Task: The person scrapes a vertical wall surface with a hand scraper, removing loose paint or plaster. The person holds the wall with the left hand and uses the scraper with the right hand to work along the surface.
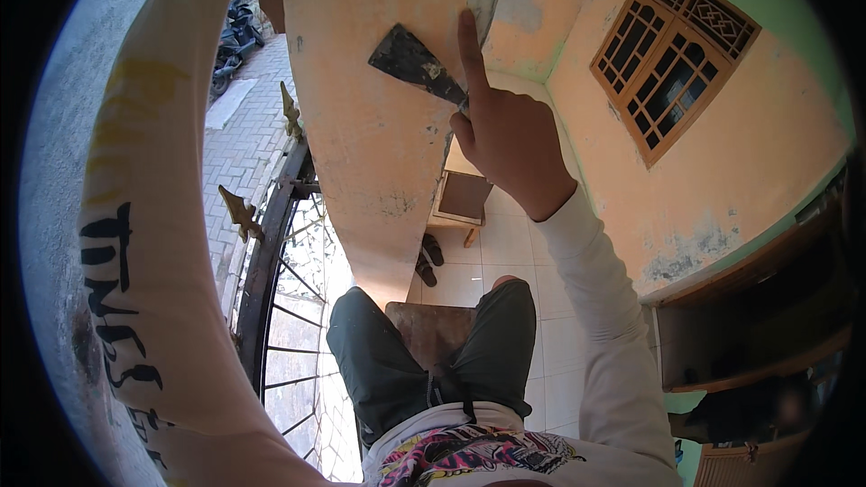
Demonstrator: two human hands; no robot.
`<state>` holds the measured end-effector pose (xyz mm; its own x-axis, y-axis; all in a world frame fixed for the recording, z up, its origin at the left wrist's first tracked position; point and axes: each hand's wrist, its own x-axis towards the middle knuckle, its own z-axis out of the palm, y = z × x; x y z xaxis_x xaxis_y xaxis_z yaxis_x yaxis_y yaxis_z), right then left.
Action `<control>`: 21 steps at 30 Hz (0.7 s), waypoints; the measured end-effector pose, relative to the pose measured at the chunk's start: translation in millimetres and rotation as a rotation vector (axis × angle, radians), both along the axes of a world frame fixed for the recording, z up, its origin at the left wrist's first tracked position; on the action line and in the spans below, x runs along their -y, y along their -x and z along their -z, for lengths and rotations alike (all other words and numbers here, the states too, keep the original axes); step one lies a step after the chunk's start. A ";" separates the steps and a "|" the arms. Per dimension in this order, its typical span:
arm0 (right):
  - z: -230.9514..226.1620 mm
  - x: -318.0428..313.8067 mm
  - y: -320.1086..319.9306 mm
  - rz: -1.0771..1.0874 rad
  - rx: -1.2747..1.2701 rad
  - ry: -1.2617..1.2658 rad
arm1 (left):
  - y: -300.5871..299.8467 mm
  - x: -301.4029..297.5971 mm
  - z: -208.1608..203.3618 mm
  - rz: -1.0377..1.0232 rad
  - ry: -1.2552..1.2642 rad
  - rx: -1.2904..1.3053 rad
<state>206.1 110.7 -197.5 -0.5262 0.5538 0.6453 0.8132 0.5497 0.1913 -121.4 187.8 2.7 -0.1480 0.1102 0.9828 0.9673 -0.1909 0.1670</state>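
Note:
My right hand (510, 140) is closed round the handle of a putty knife (415, 63), mostly hidden in my fingers. Its wide dark blade, smeared with pale residue, points up and left over the face of an orange-painted pillar (361, 144). The index finger is stretched out towards the pillar's worn right edge; whether it touches the paint I cannot tell. On the left, the white sleeve (162, 243) of my left arm rises past the top of the picture, and that hand lies out of sight. Scuffs and dark marks show on the pillar.
Left of the pillar stands a dark metal gate (280, 280) with gold spear tips (242, 213). Beyond it, a motorcycle (236, 41) is parked on paving. Below are a small wooden table (462, 197), sandals (428, 263) and a brown seat (424, 329) between my legs. A barred window (672, 59) is at right.

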 end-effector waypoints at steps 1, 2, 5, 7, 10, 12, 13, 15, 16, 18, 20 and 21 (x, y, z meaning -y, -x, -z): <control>-1.2 -0.1 1.0 -0.006 -0.010 0.018 | 2.5 -6.5 -1.8 -0.005 -0.019 0.009; -2.2 0.7 0.3 -0.010 -0.007 0.016 | 2.7 -11.9 -1.4 -0.019 -0.034 0.009; -4.4 4.2 0.1 -0.037 -0.022 0.014 | 3.3 -5.6 -3.6 -0.064 -0.053 0.018; -4.9 4.0 0.8 -0.033 -0.017 0.030 | 0.4 0.5 -2.8 -0.067 -0.030 0.040; -9.7 8.5 1.8 -0.004 0.004 0.086 | -9.9 12.3 -2.4 -0.060 0.005 0.024; -11.0 9.0 0.7 0.013 0.011 0.112 | -7.1 -1.3 3.3 -0.081 -0.079 -0.077; -9.2 6.9 -1.7 0.019 0.007 0.116 | -4.8 -12.0 3.8 -0.056 -0.053 -0.036; -9.1 8.0 -2.8 0.012 -0.004 0.122 | -10.8 -4.9 1.5 -0.026 0.000 0.039; -9.3 9.0 -3.9 0.013 -0.009 0.125 | -11.9 -6.3 0.7 -0.022 0.004 0.038; -10.4 11.8 2.7 -0.019 -0.010 0.117 | -4.5 9.3 -1.7 -0.054 0.010 0.034; -9.5 10.8 3.9 -0.016 0.001 0.100 | -13.5 21.4 1.3 -0.052 -0.003 0.037; -8.5 9.4 1.8 -0.010 -0.005 0.094 | -20.1 22.0 3.6 -0.039 -0.007 0.040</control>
<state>204.3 101.4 -189.0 -0.5289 0.6067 0.5934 0.8084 0.5730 0.1346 -101.2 165.8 -1.0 -0.1916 0.0967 0.9767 0.9665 -0.1546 0.2049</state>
